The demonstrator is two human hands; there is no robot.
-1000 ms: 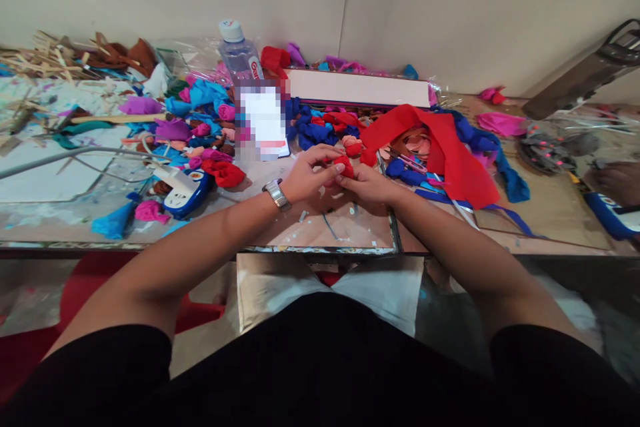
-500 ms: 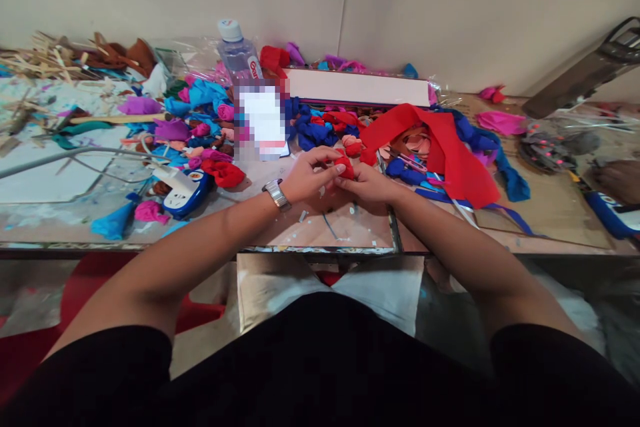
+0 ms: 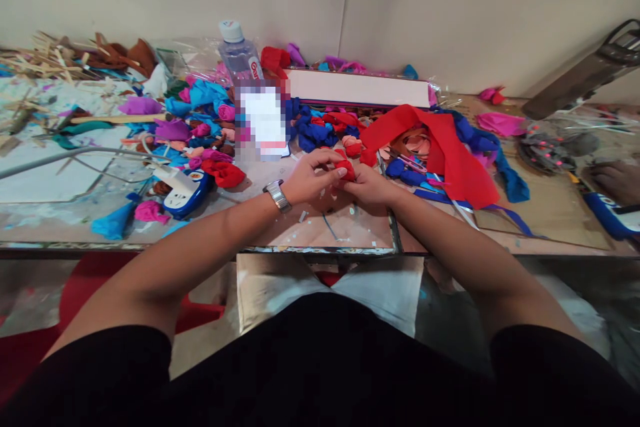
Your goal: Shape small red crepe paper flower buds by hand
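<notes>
A person's left hand (image 3: 313, 180) and right hand (image 3: 370, 185) meet over the near middle of a cluttered tabletop (image 3: 350, 227), both closed on one small red paper wad (image 3: 345, 169). The left grip is narrow, thumb and fingertips pinching the wad from its left side; the right grip holds it from below and to the right, fingers curled under. A wristwatch (image 3: 277, 195) sits on the left wrist. Just beyond the wad lies a wide red paper sheet (image 3: 440, 140), draped over blue paper scraps (image 3: 475, 140). Farther back from the wad stand a clear plastic bottle (image 3: 239, 57) and a long white box (image 3: 357, 88) against the wall. To the wad's left lie another red crumpled piece (image 3: 223, 173) and a blue and white power strip (image 3: 186, 193). At the far right edge, well apart from the wad, another person's hand (image 3: 617, 180) rests on the tabletop.
</notes>
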